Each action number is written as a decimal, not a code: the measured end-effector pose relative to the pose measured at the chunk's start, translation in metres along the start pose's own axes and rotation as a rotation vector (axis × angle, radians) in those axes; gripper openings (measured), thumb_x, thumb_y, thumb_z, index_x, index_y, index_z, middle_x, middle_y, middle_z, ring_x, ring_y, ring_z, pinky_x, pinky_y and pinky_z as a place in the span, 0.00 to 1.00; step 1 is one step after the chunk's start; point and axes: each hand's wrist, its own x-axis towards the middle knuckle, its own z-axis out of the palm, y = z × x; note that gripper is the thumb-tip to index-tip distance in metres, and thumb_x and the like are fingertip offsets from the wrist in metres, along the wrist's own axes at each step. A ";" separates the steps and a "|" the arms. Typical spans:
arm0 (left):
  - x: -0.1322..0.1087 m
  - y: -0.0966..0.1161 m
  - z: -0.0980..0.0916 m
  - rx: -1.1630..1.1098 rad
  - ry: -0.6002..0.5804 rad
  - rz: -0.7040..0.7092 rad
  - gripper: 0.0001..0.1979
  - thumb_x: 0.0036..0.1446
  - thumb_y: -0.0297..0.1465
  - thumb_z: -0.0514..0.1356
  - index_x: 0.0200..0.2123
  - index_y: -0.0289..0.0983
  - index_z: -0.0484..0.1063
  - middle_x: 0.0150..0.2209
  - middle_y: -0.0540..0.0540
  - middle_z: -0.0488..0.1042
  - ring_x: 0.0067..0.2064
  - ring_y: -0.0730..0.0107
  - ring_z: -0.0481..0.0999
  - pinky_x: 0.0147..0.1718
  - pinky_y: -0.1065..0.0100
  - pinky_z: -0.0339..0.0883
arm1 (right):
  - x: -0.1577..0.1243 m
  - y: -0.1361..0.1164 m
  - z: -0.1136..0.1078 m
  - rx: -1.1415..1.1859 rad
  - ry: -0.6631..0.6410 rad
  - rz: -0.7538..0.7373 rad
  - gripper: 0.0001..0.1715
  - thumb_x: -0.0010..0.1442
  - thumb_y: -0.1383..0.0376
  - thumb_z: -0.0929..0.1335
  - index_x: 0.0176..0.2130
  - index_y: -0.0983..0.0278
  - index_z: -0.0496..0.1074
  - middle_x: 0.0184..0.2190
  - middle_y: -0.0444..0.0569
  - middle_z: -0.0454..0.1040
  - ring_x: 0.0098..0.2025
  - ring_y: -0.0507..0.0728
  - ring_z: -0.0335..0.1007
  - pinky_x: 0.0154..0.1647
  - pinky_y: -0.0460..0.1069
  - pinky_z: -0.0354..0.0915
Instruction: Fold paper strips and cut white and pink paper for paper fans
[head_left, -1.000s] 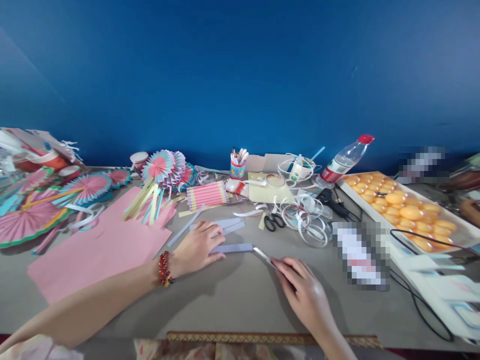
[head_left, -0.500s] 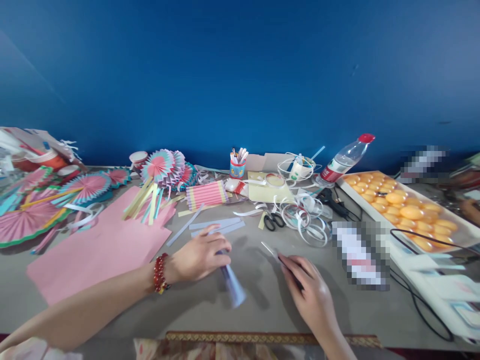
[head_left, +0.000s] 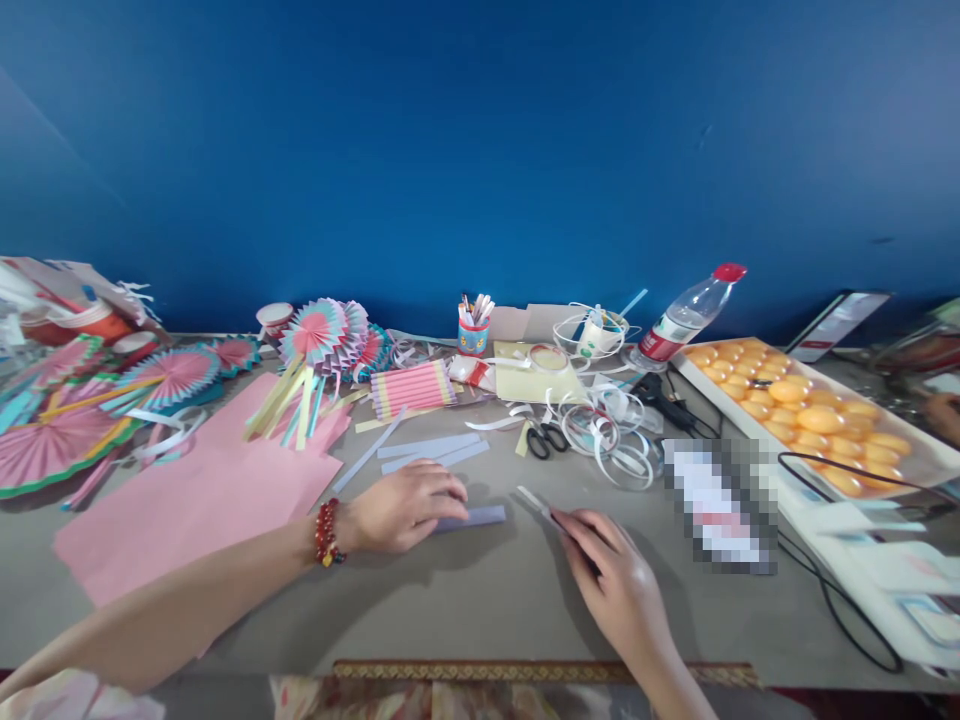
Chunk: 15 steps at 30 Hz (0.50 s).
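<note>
On the desk (head_left: 465, 620), the left hand (head_left: 409, 505) lies curled over one end of a purple paper strip (head_left: 484, 516), the other end sticking out to the right; whether the fingers pinch it or only rest on it, I cannot tell. The right hand (head_left: 611, 570) is closed around a slim knife (head_left: 534, 502), its blade near the strip's free end but apart from it. The work looks partway along — several pale strips (head_left: 427, 447) already lie separate behind the left hand, while the strip beneath it seems to be the piece in hand. Whether that one has a cut or a fold is hidden. Farther back, a pleated pink panel (head_left: 412, 388) and paper rosettes (head_left: 315, 335) look finished — the large pink sheet (head_left: 225, 490) appears mostly unused.
</note>
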 end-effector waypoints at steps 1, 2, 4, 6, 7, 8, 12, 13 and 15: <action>0.000 0.005 0.003 0.021 0.023 -0.044 0.14 0.65 0.30 0.54 0.53 0.40 0.68 0.51 0.43 0.72 0.50 0.61 0.70 0.55 0.59 0.60 | 0.000 0.000 0.000 -0.001 -0.008 -0.001 0.17 0.66 0.66 0.62 0.50 0.58 0.75 0.40 0.52 0.74 0.40 0.58 0.73 0.40 0.51 0.70; 0.000 0.010 0.007 0.050 0.043 -0.086 0.16 0.65 0.35 0.56 0.54 0.39 0.67 0.51 0.42 0.72 0.50 0.60 0.70 0.54 0.58 0.60 | 0.001 0.000 0.000 -0.003 -0.012 -0.003 0.17 0.66 0.66 0.62 0.50 0.58 0.75 0.40 0.52 0.74 0.40 0.58 0.73 0.40 0.52 0.70; 0.001 0.018 0.014 0.128 0.063 -0.165 0.20 0.64 0.41 0.59 0.54 0.38 0.66 0.49 0.41 0.72 0.49 0.58 0.71 0.51 0.58 0.62 | 0.002 0.000 0.001 -0.008 -0.014 -0.017 0.17 0.66 0.67 0.62 0.49 0.59 0.75 0.40 0.52 0.74 0.40 0.58 0.73 0.40 0.52 0.70; 0.002 0.023 0.019 0.192 0.057 -0.219 0.16 0.63 0.39 0.60 0.50 0.37 0.68 0.46 0.42 0.72 0.47 0.58 0.71 0.47 0.58 0.64 | 0.003 -0.001 0.001 -0.004 -0.021 -0.042 0.17 0.65 0.69 0.61 0.49 0.60 0.75 0.40 0.52 0.74 0.40 0.58 0.72 0.41 0.51 0.70; 0.002 0.024 0.022 0.211 0.054 -0.239 0.13 0.64 0.36 0.60 0.49 0.37 0.69 0.45 0.43 0.72 0.46 0.59 0.71 0.46 0.59 0.64 | 0.003 -0.001 0.001 0.000 -0.029 -0.054 0.17 0.65 0.69 0.61 0.49 0.60 0.75 0.40 0.52 0.73 0.40 0.58 0.72 0.41 0.51 0.70; 0.003 0.024 0.023 0.220 0.053 -0.252 0.10 0.64 0.33 0.59 0.47 0.37 0.69 0.45 0.44 0.72 0.45 0.60 0.71 0.45 0.60 0.64 | 0.004 -0.002 0.001 0.005 -0.040 -0.065 0.18 0.65 0.70 0.61 0.49 0.60 0.74 0.40 0.52 0.73 0.40 0.58 0.72 0.41 0.51 0.69; 0.002 0.022 0.029 0.214 0.080 -0.263 0.07 0.66 0.29 0.57 0.46 0.38 0.70 0.43 0.45 0.73 0.44 0.62 0.71 0.45 0.61 0.64 | 0.005 -0.005 0.000 0.018 -0.085 -0.092 0.18 0.66 0.71 0.61 0.50 0.61 0.74 0.40 0.52 0.73 0.41 0.57 0.71 0.41 0.50 0.69; 0.001 0.022 0.030 0.213 0.085 -0.259 0.07 0.66 0.29 0.56 0.46 0.38 0.70 0.43 0.45 0.73 0.44 0.63 0.71 0.46 0.61 0.63 | 0.005 -0.005 0.000 0.020 -0.098 -0.098 0.18 0.66 0.71 0.61 0.50 0.61 0.74 0.40 0.52 0.73 0.41 0.57 0.71 0.41 0.50 0.69; 0.000 0.021 0.033 0.212 0.093 -0.247 0.07 0.68 0.30 0.55 0.47 0.38 0.70 0.43 0.46 0.73 0.44 0.63 0.71 0.46 0.60 0.63 | 0.006 -0.007 0.001 0.023 -0.122 -0.110 0.19 0.66 0.72 0.61 0.51 0.60 0.74 0.40 0.52 0.72 0.41 0.57 0.71 0.41 0.50 0.69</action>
